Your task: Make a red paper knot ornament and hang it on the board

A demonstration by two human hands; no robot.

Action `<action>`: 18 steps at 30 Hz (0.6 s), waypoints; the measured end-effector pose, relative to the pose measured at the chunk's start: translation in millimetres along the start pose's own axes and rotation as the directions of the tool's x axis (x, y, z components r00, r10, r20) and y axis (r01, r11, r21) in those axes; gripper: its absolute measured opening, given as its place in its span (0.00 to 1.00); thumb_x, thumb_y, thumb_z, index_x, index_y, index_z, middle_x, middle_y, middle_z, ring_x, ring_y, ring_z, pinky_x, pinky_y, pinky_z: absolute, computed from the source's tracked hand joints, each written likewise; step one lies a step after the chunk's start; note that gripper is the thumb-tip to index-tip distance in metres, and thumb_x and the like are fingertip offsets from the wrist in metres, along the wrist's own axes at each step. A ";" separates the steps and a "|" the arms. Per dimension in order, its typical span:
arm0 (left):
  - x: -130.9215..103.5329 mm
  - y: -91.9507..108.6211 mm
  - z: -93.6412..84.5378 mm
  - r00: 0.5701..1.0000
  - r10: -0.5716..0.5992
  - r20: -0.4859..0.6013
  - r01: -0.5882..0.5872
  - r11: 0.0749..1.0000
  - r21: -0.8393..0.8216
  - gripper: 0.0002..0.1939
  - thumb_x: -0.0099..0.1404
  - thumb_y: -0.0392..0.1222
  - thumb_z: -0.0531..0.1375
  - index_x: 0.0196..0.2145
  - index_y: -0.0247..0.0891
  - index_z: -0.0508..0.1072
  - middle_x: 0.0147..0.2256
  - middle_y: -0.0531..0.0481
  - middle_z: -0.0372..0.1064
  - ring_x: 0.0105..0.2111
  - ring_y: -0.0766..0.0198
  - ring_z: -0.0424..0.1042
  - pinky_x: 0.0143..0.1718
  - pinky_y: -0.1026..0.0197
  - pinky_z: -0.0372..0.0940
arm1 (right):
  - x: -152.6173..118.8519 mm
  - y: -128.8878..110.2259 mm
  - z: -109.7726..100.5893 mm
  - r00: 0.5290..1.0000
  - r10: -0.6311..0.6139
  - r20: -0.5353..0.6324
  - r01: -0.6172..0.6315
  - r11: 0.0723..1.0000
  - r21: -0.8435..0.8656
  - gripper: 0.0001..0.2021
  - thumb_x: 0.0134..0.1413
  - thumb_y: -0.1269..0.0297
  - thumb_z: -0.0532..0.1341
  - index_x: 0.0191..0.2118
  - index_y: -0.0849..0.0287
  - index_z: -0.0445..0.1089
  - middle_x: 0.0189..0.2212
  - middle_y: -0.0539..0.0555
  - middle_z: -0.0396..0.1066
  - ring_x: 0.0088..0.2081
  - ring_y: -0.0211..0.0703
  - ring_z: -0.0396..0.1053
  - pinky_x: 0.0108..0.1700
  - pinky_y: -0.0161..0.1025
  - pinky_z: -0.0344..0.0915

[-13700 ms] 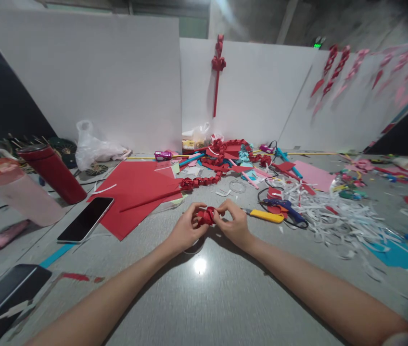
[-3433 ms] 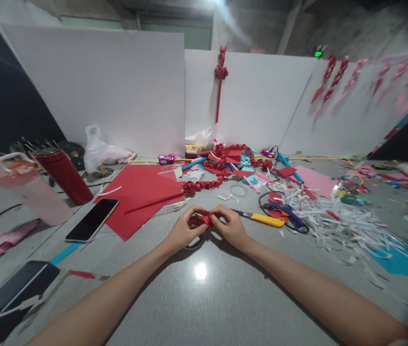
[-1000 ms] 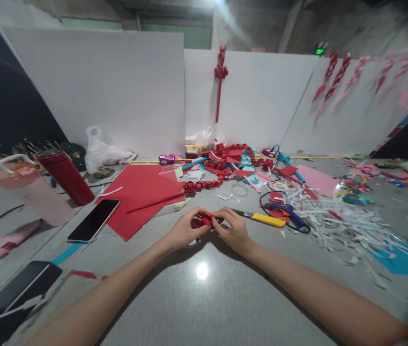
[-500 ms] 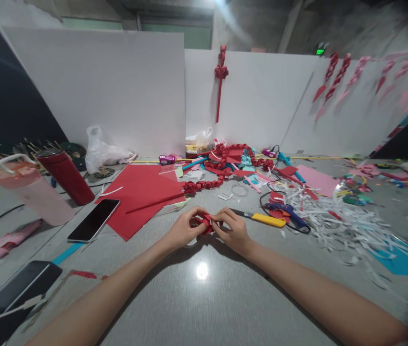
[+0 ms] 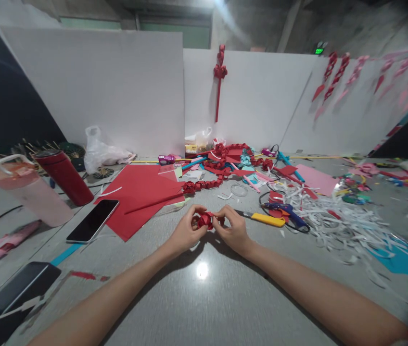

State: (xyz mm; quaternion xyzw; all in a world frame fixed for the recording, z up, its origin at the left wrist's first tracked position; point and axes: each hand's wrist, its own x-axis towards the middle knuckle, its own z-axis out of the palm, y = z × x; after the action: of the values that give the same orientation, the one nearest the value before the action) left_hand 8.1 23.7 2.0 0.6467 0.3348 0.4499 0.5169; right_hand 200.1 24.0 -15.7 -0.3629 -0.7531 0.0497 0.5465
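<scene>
Between my two hands is a small red folded paper flower [image 5: 205, 220], held just above the grey tabletop. My left hand [image 5: 188, 227] curls its thumb and fingers around the flower's left side. With thumb and fingertips, my right hand [image 5: 230, 228] pinches its right edge; the exact grip is partly hidden by the fingers. Right of my right hand lies a utility knife [image 5: 267, 219] with a yellow handle. Beyond my hands, a red paper chain [image 5: 207, 184] with a rosette at its left end rests on the table.
Red paper sheets [image 5: 141, 192] and a phone [image 5: 93, 220] lie left, near a red bottle [image 5: 65, 178] and a pink bottle [image 5: 32, 192]. A blue glue gun [image 5: 290, 214] and a heap of white paper strips [image 5: 326, 226] lie right. A white panel [image 5: 261, 96] stands behind.
The red paper flower has turned between my fingers, and more of its face shows. My hands have barely shifted; the flower sits slightly further left.
</scene>
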 end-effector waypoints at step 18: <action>-5.1 -3.6 8.0 0.970 0.176 -0.167 -0.152 0.978 0.144 0.23 0.71 0.40 0.62 0.60 0.42 0.61 0.42 0.50 0.71 0.41 0.62 0.74 0.49 0.57 0.69 | -1.2 -3.4 1.6 0.996 -0.092 0.008 0.093 0.995 -0.031 0.06 0.65 0.75 0.61 0.40 0.54 0.68 0.29 0.47 0.62 0.31 0.41 0.64 0.35 0.39 0.63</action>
State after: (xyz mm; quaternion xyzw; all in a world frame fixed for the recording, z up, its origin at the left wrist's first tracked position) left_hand 13.7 17.0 -3.1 0.6616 0.3536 0.5246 0.4026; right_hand 197.3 21.3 -15.7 -0.3361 -0.7717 0.0137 0.5398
